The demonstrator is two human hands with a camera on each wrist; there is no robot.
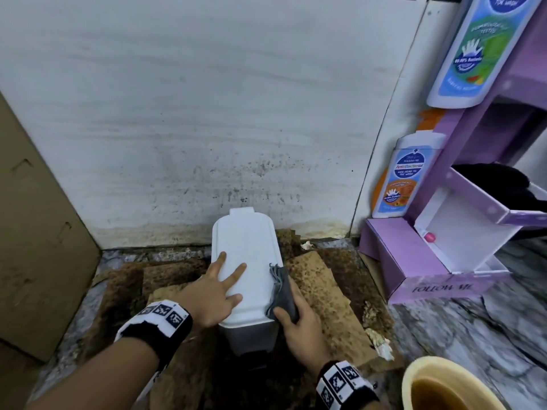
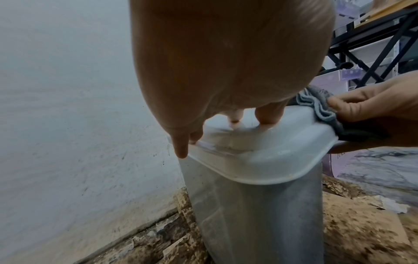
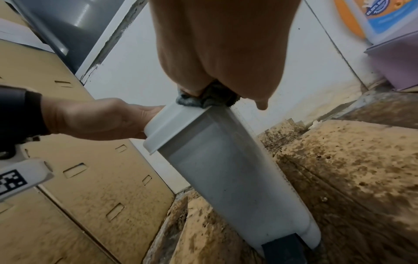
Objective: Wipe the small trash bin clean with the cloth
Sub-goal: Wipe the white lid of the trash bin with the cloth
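Bin (image 1: 251,261) under flat left hand (image 1: 213,294); right hand (image 1: 299,324) grip around cloth (image 1: 282,291).

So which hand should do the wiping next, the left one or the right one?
Probably the right hand. It already grips the grey cloth against the right edge of the small trash bin's white lid. The left hand lies flat on the lid with straight fingers and looks better suited to steadying the bin.

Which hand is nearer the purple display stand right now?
Right. The right hand holds the cloth at the bin's stand-side edge; the left hand rests on the lid, farther from the purple stand.
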